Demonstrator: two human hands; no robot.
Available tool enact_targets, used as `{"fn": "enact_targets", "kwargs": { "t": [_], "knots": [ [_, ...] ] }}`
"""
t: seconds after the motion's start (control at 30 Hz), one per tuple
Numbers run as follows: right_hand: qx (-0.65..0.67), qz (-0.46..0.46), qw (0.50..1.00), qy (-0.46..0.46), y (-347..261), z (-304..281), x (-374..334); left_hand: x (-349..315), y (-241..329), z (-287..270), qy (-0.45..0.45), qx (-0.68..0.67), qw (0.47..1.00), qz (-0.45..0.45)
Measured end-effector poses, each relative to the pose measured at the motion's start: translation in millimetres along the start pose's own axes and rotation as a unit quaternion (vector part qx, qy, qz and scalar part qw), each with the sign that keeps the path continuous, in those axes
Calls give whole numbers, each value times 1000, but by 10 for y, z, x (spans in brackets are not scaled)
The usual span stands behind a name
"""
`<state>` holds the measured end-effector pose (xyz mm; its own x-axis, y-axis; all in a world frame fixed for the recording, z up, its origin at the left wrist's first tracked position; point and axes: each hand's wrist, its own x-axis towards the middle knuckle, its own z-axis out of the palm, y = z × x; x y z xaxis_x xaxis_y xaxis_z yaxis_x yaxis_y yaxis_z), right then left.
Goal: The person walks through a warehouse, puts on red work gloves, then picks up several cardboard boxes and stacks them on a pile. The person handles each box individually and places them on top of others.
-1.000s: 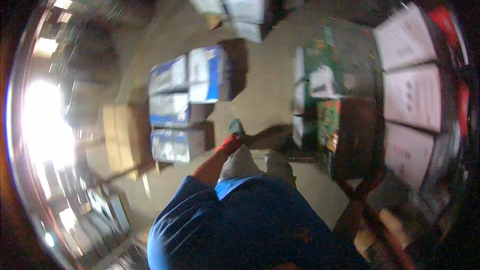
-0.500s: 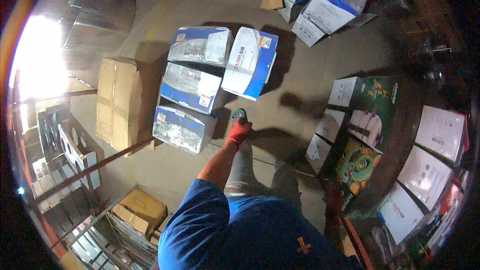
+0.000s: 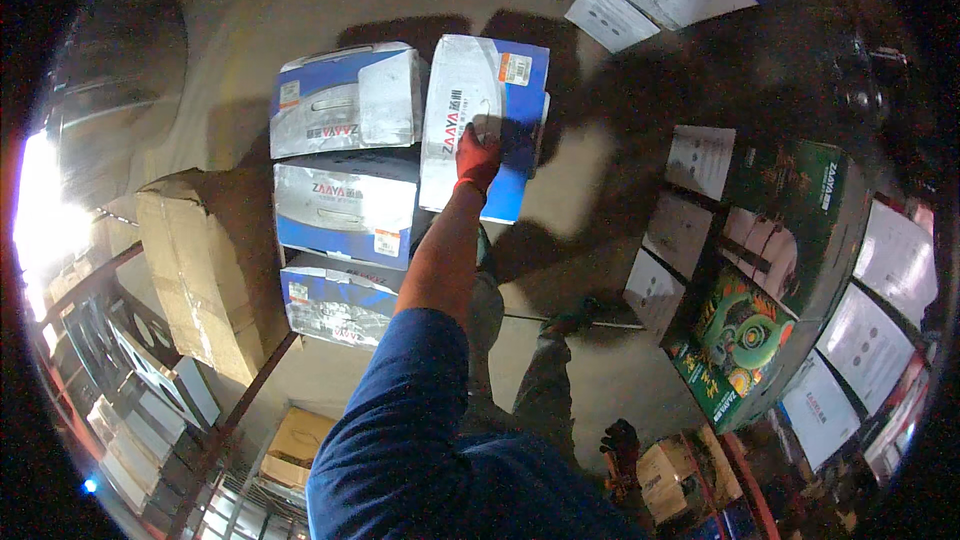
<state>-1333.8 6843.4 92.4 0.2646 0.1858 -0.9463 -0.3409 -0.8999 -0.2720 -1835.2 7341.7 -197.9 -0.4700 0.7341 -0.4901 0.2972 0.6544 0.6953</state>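
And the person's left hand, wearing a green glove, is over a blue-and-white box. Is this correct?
Not quite: the head view shows that the glove is red, not green. The left hand is indeed over a blue-and-white box.
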Motion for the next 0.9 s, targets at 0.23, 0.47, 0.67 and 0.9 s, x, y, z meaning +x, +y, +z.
{"fn": "enact_targets", "kwargs": {
  "t": [0.23, 0.47, 0.67, 0.9],
  "knots": [
    [13, 35, 999, 13, -93, 398, 49, 536, -267, 214, -57, 126, 990, -25],
    [-49, 53, 996, 42, -77, 484, 139, 798, -516, 57, -197, 128, 964, 127],
    [-10, 72, 997, 7, 78, 373, 355, 517, -374, -140, -179, 47, 957, 221],
    [-70, 12, 997, -30, -97, 639, 795, 135, -65, -261, -160, -86, 974, 137]
  ]
}}
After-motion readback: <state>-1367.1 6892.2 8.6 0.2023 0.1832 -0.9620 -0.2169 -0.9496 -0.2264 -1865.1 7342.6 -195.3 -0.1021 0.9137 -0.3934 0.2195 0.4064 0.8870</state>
